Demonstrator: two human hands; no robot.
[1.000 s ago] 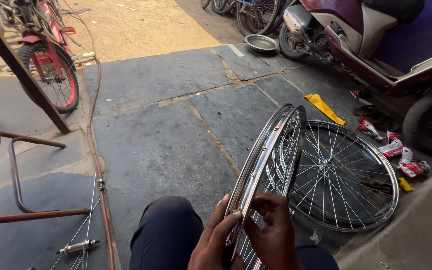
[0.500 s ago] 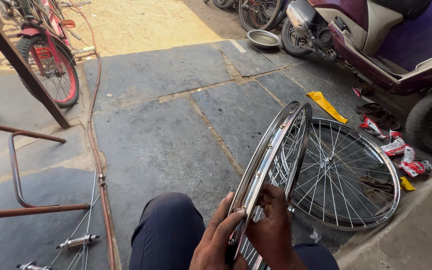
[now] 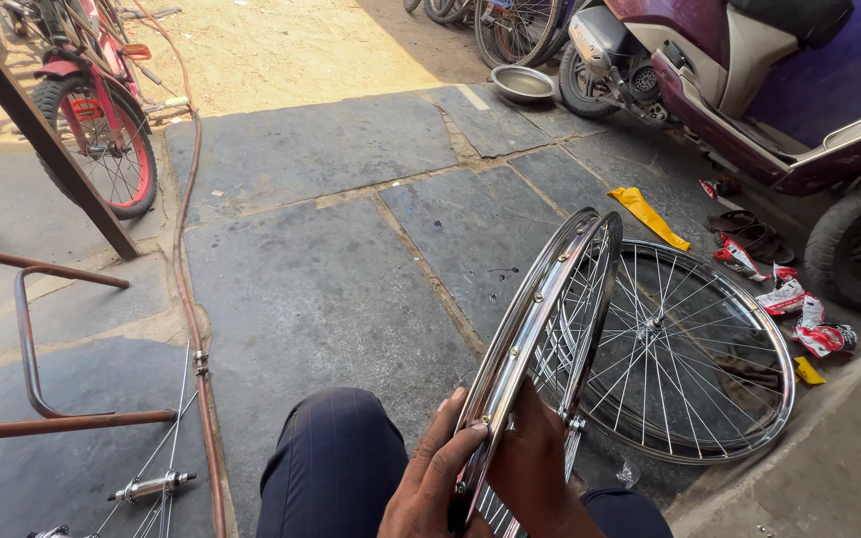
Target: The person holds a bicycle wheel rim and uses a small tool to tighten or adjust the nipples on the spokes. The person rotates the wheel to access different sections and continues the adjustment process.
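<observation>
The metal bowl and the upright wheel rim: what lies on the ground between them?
In the head view, only bare grey stone slabs lie between the bowl and the rim.

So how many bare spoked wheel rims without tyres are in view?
2: one rim upright, gripped by left hand and right hand; another rim flat on the floor beside it. Others may be hidden.

Ahead and to the left of the upright wheel rim (image 3: 540, 329), the stone slab floor (image 3: 331, 279) lies open and offers wide passage. To the right, a second spoked wheel (image 3: 695, 359) lies flat just beside the rim and blocks that side, with scattered wrappers (image 3: 789, 299) and a maroon scooter (image 3: 749, 90) beyond. On the left, a rusty hose (image 3: 191, 299), a metal chair frame (image 3: 32, 349) and a loose hub with spokes (image 3: 151, 488) narrow the way; a red bicycle (image 3: 102, 130) stands farther off.
</observation>
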